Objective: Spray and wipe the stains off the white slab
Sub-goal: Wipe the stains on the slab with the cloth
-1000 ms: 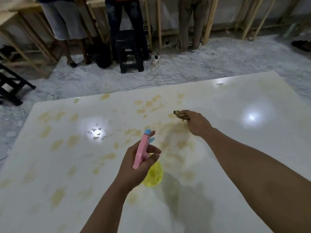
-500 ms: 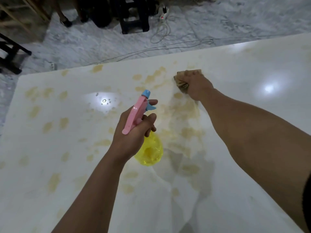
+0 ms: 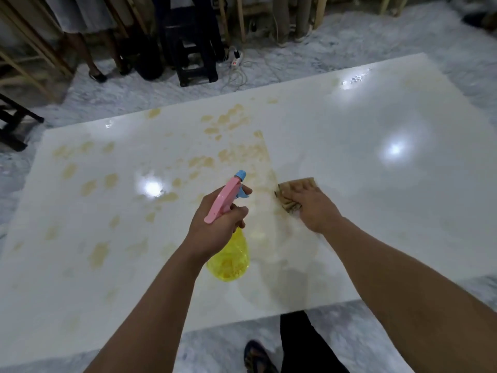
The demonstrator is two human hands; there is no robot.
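A large glossy white slab (image 3: 376,211) lies flat on the floor. Yellow-brown stains (image 3: 231,122) cover its left and middle; the right side looks clean and wet. My left hand (image 3: 215,224) grips a spray bottle (image 3: 228,254) with a yellow body and a pink head with a blue nozzle, held above the slab's middle. My right hand (image 3: 314,208) presses a folded brown cloth (image 3: 290,192) flat on the slab, just right of the bottle, at the edge of a smeared streak.
My leg and sandalled foot (image 3: 258,356) stand at the slab's near edge on the marble floor. Beyond the far edge are a black stool (image 3: 196,63), a power strip with cables (image 3: 236,59), wooden frames and other people's legs (image 3: 88,49).
My right hand has dragged the cloth back toward me from the far stains, leaving a wiped streak. The bottle stays in my left hand. My view has pulled back and shows the near edge.
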